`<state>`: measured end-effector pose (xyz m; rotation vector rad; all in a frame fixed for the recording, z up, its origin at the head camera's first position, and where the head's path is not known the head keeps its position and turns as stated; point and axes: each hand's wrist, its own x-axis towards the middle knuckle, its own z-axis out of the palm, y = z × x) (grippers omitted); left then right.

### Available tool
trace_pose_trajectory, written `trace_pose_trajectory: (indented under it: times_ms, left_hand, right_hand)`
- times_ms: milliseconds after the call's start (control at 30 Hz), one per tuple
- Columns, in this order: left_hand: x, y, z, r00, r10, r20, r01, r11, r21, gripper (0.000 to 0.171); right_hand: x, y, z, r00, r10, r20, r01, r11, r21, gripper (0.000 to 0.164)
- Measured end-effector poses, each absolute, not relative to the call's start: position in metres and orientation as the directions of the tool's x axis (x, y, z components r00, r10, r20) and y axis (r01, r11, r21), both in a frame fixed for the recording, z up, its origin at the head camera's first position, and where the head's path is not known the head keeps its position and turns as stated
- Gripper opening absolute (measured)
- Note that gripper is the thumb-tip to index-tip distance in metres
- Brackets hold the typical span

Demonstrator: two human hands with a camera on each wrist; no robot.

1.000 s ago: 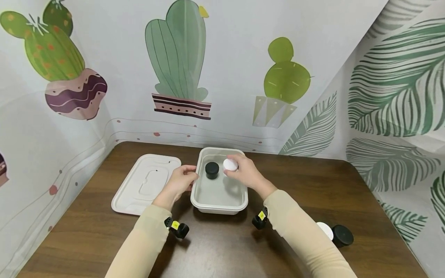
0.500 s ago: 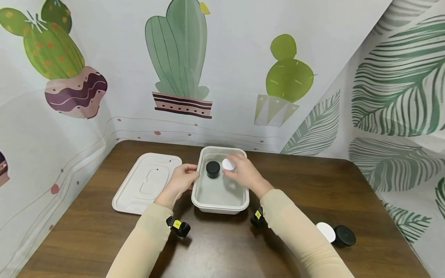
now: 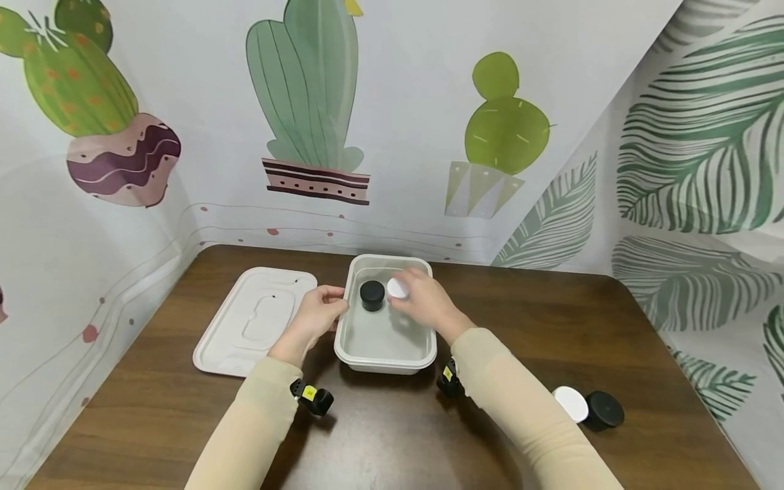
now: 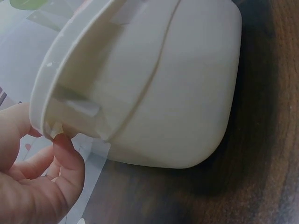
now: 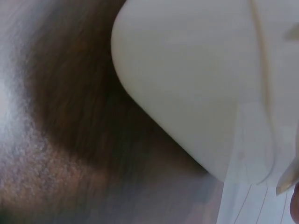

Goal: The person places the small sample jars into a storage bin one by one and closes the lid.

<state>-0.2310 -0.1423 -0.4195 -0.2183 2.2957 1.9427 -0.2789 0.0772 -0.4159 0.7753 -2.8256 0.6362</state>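
The left hand point(image 3: 315, 314) pinches the left rim of a pale plastic box point(image 3: 382, 364), with thumb and fingers at the lip in the left wrist view. Inside the box stands a small black round jar point(image 3: 371, 294), toward the far left. The right hand point(image 3: 427, 301) reaches over the right wall and holds a small white round jar point(image 3: 397, 288) just right of the black one; the hand is blurred and covers part of it. In the right wrist view only a fingertip point(image 5: 288, 179) shows beside the box's outer wall.
The box's lid point(image 3: 245, 330) lies flat on the brown table point(image 3: 520, 320), left of the box. Another white round jar point(image 3: 571, 404) and black jar point(image 3: 603, 410) stand side by side at the right, the white one partly behind the right sleeve. A printed cloth hangs behind the table.
The right hand and its white jar have shifted slightly left, closer to the black jar in the box. The left hand stays on the rim. The head view has tilted slightly.
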Motion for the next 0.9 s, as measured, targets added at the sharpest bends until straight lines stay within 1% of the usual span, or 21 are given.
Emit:
trace_pose_trajectory:
  times_ms: [400, 533, 667, 900]
  left_hand:
    - [-0.2289, -0.1404, -0.4186, -0.982, -0.031, -0.186, -0.188, 0.148, 0.971, 0.041]
    - [-0.2304, -0.1393, -0.4197, -0.982, -0.031, -0.188, -0.191, 0.152, 0.970, 0.041]
    - [-0.2318, -0.1398, -0.4200, -0.982, -0.029, -0.187, -0.189, 0.150, 0.970, 0.041]
    - [-0.2330, -0.1421, -0.4225, -0.983, -0.022, -0.184, -0.185, 0.151, 0.971, 0.041]
  right_hand:
    - [-0.2769, 0.0743, -0.4149, -0.846, -0.483, 0.226, -0.530, 0.810, -0.253, 0.056]
    - [-0.2757, 0.0747, -0.4142, -0.848, -0.478, 0.229, -0.525, 0.815, -0.246, 0.057]
    - [-0.2758, 0.0746, -0.4130, -0.844, -0.481, 0.237, -0.530, 0.816, -0.232, 0.056]
    - [-0.2771, 0.0729, -0.4123, -0.839, -0.502, 0.210, -0.540, 0.816, -0.208, 0.051]
